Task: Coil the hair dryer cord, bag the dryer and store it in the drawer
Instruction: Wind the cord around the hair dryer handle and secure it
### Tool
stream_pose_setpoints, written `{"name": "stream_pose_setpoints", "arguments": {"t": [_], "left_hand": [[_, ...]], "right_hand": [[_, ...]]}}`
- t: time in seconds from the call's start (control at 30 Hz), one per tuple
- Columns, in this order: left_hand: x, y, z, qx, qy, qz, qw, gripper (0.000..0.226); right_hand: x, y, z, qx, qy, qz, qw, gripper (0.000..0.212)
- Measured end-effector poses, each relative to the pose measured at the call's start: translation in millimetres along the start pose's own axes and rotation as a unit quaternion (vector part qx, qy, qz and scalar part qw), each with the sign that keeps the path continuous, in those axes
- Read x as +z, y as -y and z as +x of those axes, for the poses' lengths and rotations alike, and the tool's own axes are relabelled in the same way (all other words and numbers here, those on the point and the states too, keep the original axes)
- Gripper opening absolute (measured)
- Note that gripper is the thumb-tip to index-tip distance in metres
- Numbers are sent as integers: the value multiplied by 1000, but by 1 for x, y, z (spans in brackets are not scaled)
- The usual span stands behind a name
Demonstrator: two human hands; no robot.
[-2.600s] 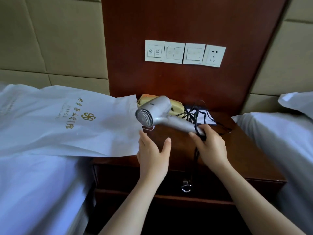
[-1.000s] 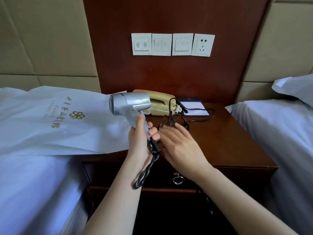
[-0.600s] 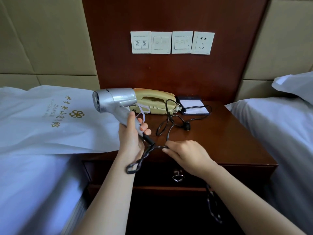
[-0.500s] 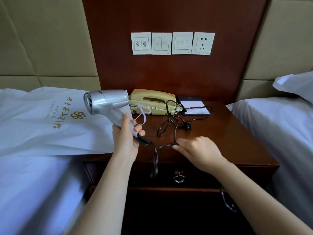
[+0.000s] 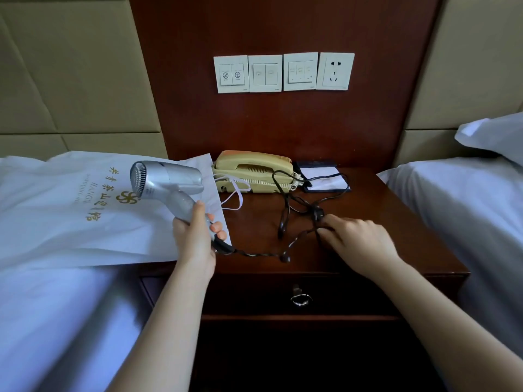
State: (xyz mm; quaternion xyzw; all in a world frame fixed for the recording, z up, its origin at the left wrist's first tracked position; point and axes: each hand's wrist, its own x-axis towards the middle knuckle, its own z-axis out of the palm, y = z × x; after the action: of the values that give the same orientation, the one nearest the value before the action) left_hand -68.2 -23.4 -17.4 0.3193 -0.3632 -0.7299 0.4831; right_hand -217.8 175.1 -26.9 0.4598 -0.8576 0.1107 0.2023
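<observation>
My left hand (image 5: 195,239) grips the handle of the silver hair dryer (image 5: 164,181), held above the left edge of the nightstand with its grille facing left. The black cord (image 5: 263,253) runs from the handle across the nightstand top to my right hand (image 5: 356,239), which pinches it near the plug (image 5: 319,215). More cord lies in loose loops in front of the phone. The white bag (image 5: 70,210) with gold lettering lies flat on the left bed, its white strings reaching onto the nightstand. The drawer (image 5: 283,295) with a ring pull is closed.
A beige phone (image 5: 252,171) and a notepad (image 5: 322,179) stand at the back of the dark wooden nightstand (image 5: 396,236). Beds with white sheets flank it on both sides. Wall switches and a socket (image 5: 335,70) are on the panel above.
The dryer passed from my right hand to my left and moved left over the bag. My right hand took the cord and slid along it, to the right, to near the plug.
</observation>
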Motion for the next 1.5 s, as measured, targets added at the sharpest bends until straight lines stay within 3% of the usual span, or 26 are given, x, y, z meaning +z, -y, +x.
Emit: {"name": "stream_pose_setpoints", "arguments": {"t": [0.2, 0.3, 0.43, 0.53, 0.67, 0.8, 1.13, 1.27, 1.37, 1.5], "left_hand": [[18, 17, -9, -32, -92, -103, 990, 27], [23, 25, -10, -31, -114, -131, 984, 27], [28, 27, -8, -33, -122, -149, 981, 19], [30, 25, -9, -17, -135, -163, 977, 18], [31, 19, -17, 5, -147, -171, 974, 14], [29, 18, -23, 7, -124, -152, 981, 15], [33, 19, -24, 3, -51, -138, 989, 22], [37, 15, -26, -1, -41, -153, 987, 23], [37, 12, -25, 2, -26, -148, 989, 23], [33, 10, -22, 9, -18, -119, 993, 25]], "right_hand": [[12, 42, -9, -126, -32, -1, 992, 63], [9, 55, -14, -165, -19, 127, 978, 58], [0, 78, -25, -61, 24, 398, 915, 43], [-6, 96, -28, 3, 34, 473, 880, 33], [-1, 109, -25, 28, 67, 516, 854, 23], [4, 114, -16, 100, 94, 554, 821, 31], [-12, 101, 4, 119, 160, 530, 824, 3], [-23, 79, 1, 121, 205, 606, 759, 32], [-20, 71, 1, 113, 240, 609, 747, 54], [-21, 59, 0, 85, 240, 606, 753, 59]]}}
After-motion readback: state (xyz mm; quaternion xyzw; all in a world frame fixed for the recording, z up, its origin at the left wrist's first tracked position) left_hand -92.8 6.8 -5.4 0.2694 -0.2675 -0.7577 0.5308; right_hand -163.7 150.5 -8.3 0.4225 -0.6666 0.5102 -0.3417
